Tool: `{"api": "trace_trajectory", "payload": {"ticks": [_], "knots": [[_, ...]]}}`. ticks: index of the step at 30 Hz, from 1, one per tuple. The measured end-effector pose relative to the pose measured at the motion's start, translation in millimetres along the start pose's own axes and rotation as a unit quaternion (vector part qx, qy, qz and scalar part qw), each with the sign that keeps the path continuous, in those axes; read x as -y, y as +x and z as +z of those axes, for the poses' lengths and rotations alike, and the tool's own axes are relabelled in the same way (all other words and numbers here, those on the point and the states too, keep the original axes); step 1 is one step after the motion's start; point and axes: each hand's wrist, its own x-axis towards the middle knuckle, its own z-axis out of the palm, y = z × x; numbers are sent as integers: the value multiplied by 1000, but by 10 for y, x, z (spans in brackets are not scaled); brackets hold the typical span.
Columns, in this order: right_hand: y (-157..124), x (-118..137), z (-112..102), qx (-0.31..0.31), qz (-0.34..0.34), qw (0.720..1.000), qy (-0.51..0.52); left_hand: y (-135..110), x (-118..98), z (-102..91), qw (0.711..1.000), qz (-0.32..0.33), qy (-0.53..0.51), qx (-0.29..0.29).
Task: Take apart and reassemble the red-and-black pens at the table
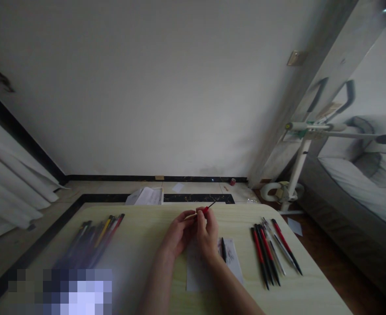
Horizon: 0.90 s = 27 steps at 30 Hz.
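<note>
Both my hands meet above the middle of a pale wooden table (147,236). My right hand (207,234) pinches a thin pen part with a red section (206,209), its dark tip pointing up to the right. My left hand (179,234) is closed on the other end of the same thin part. Under my right wrist lies a white sheet of paper (235,262) with a black pen piece (223,249) on it.
A bundle of several coloured pens (96,238) lies at the table's left. Several red and black pens (273,251) lie in a row at the right. Beyond the table are papers on the floor (146,196), a white exercise frame (297,166) and a grey sofa (359,192).
</note>
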Motion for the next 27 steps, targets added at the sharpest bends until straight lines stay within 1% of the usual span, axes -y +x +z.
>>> {"api": "trace_trajectory", "payload": {"ticks": [3,10,17,22,27], "knots": [[7,-1,-6,2,-13,1000,-9,6,4,-10,1000,7,4,-3],[28,-48,-26,-5,-25,999,-20,8,-1,4,1000,8,9,13],[10,-44,-9,1,-18,1000,-22,-13,-22,37,1000,5,-26,16],[11,-24,-12,6,-24,999,-27,-2,-21,29,999,-5,-47,-5],[23,-35,-27,5,-30,999,-27,7,-16,19,998,2,-51,-24]]}}
